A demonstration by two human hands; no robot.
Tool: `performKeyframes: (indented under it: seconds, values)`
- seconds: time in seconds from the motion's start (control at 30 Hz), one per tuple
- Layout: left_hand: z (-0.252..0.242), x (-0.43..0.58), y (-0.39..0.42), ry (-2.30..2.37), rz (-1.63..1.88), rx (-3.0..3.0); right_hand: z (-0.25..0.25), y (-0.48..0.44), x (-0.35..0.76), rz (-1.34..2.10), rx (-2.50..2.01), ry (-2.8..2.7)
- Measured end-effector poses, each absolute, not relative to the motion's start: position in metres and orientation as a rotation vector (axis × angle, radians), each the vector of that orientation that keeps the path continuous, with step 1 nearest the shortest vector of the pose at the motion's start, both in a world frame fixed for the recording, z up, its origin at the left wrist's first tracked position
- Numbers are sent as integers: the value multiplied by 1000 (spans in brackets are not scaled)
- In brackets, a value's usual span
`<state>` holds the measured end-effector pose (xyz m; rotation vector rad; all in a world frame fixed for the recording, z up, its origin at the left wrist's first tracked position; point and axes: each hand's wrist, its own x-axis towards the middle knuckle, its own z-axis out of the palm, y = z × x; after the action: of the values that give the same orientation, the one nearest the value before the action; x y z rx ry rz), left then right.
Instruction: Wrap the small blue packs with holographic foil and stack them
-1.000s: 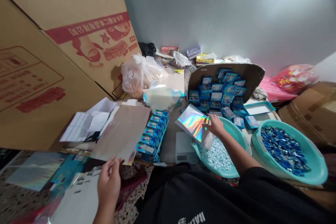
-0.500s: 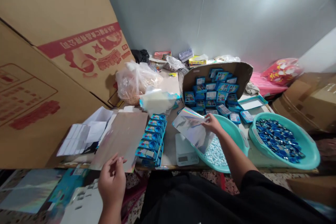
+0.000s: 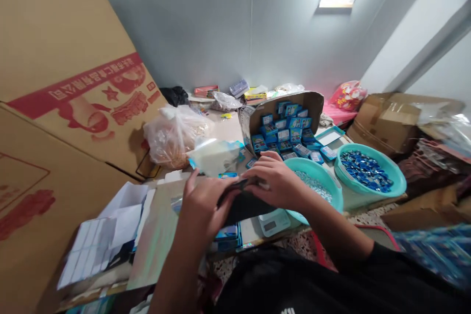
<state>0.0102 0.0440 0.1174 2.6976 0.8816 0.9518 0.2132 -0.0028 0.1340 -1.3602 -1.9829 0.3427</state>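
Both my hands meet in front of me over the table edge. My left hand (image 3: 201, 204) and my right hand (image 3: 276, 180) are closed on the same shiny foil sheet (image 3: 243, 204), which looks dark from this angle and is seen nearly edge-on. Below it lie a small white scale (image 3: 273, 222) and a row of blue packets (image 3: 227, 233). A teal basin of pale beads (image 3: 319, 179) sits just right of my right hand.
A second teal basin (image 3: 370, 172) holds dark blue pieces. An open carton (image 3: 283, 120) is full of small blue boxes. A plastic bag (image 3: 172, 135), big cardboard boxes (image 3: 73, 88) on the left and silvery sheets (image 3: 158, 230) crowd the table.
My left hand rose from the table's edge to join the right hand on the foil sheet. The sheet tipped from facing me to nearly edge-on. The camera tilted up and right.
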Motion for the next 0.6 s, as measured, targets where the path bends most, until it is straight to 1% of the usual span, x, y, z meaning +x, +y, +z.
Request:
performKeyframes:
  seconds: [0.07, 0.1, 0.13, 0.23, 0.3, 0.5, 0.6]
  values:
    - [112, -11, 54, 894, 1001, 2604, 127, -6, 208, 291, -1450, -1820]
    - [107, -21, 57, 892, 1008, 2563, 123, -8, 208, 322, -1479, -1743]
    - [103, -29, 59, 880, 1004, 2529, 120, -12, 208, 400, -1490, -1676]
    - [95, -43, 61, 824, 969, 2478, 112, -24, 207, 794, -1441, -1457]
    - [96, -44, 59, 826, 982, 2494, 111, -29, 200, 959, -1373, -1271]
    - [112, -24, 42, 734, 1069, 2591, 116, -32, 172, 1023, -1232, -1001]
    - [110, -12, 35, 720, 1145, 2693, 114, -29, 165, 1074, -1164, -894]
